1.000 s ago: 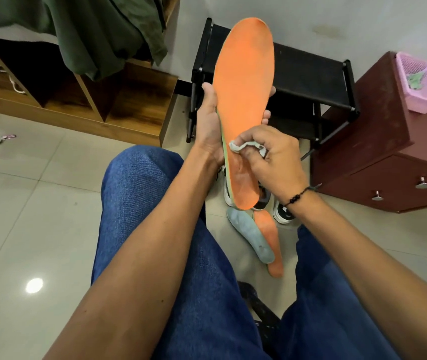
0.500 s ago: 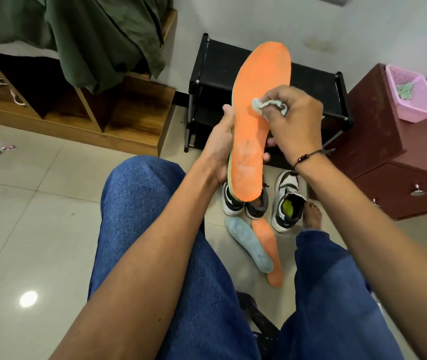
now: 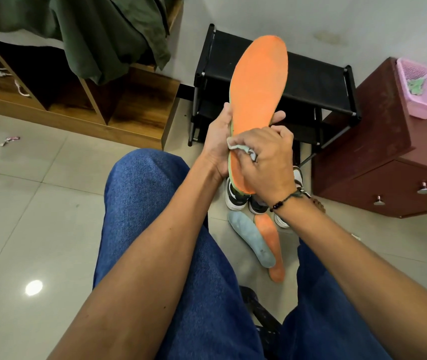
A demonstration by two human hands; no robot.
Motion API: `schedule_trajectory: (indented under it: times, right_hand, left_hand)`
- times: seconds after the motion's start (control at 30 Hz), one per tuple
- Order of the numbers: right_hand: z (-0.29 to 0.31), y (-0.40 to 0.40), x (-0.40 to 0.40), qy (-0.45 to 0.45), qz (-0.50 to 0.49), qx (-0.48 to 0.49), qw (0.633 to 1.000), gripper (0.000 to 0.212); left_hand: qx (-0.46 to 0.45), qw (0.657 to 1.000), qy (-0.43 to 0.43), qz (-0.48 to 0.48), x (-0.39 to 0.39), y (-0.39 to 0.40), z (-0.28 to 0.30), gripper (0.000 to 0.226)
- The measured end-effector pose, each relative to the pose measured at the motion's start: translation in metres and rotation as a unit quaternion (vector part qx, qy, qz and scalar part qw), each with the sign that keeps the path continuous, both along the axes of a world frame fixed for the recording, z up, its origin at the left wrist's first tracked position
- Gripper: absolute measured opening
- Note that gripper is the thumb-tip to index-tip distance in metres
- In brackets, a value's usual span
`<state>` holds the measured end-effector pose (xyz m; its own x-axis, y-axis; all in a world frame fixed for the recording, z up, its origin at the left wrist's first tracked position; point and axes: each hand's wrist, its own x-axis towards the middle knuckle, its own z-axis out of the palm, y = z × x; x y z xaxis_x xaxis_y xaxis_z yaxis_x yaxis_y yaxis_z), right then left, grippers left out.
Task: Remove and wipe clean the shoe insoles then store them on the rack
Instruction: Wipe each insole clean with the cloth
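An orange insole (image 3: 258, 84) stands upright in front of me, toe end up. My left hand (image 3: 219, 141) grips it from behind at its middle, fingertips showing past its right edge. My right hand (image 3: 264, 162) pinches a small pale wipe (image 3: 241, 148) and presses it on the insole's lower half. On the floor lie a grey-blue insole (image 3: 251, 239) and another orange insole (image 3: 271, 246), overlapping. Behind them stand black-and-white shoes (image 3: 238, 197), partly hidden by my hands. The black shoe rack (image 3: 311, 81) stands against the wall beyond.
A maroon drawer cabinet (image 3: 389, 152) at right carries a pink basket (image 3: 425, 89). A wooden shelf unit (image 3: 119, 110) with green cloth (image 3: 108, 29) draped on it is at left. My knees in blue jeans (image 3: 150, 209) fill the foreground over pale floor tiles.
My right hand with the wipe has slid down the insole from near the toe end to its lower half. The left hand keeps its hold.
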<state>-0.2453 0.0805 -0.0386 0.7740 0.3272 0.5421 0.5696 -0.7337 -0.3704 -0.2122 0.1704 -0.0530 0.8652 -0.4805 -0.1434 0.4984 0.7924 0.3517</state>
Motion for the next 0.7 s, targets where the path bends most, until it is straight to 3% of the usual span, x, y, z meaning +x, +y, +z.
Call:
schedule_trajectory:
  times: [0.2, 0.3, 0.47, 0.7]
  right_hand:
    - [0.024, -0.019, 0.003, 0.078, 0.026, 0.035, 0.996, 0.011]
    - [0.042, -0.022, 0.032, 0.042, -0.002, 0.024, 0.999, 0.013]
    - [0.037, -0.013, 0.061, -0.019, -0.052, -0.119, 0.991, 0.018]
    - [0.008, -0.011, 0.010, -0.038, 0.015, -0.094, 0.995, 0.018]
  left_hand:
    - [-0.006, 1.000, 0.000, 0.001, 0.001, -0.005, 0.002, 0.072]
    - [0.021, 0.998, 0.013, 0.059, 0.006, -0.010, 0.001, 0.054]
    - [0.034, 0.997, 0.018, 0.069, 0.002, -0.016, 0.005, 0.041]
    - [0.056, 0.997, 0.002, 0.045, -0.001, -0.007, 0.004, 0.048]
